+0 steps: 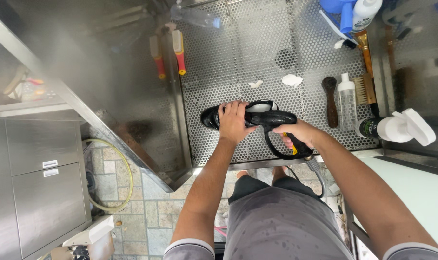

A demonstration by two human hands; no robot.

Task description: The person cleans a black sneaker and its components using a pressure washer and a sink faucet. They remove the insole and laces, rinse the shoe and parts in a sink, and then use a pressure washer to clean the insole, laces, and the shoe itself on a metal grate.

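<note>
A shiny black shoe (211,117) lies on the perforated metal work surface (238,58). My left hand (234,121) rests on top of it and grips it. My right hand (301,133) is closed around the handle of a black spray gun (272,120) with a yellow trigger. The gun's nozzle end points at the shoe, just beside my left hand. A hose runs down from the gun's handle.
Brushes (330,98), a clear bottle (346,100), a white spray bottle (397,127) and a blue container (339,9) stand to the right. Two red-handled tools (179,53) lie at the left rim. Steel cabinets (40,188) stand at lower left, with a green hose (125,168) on the tiled floor.
</note>
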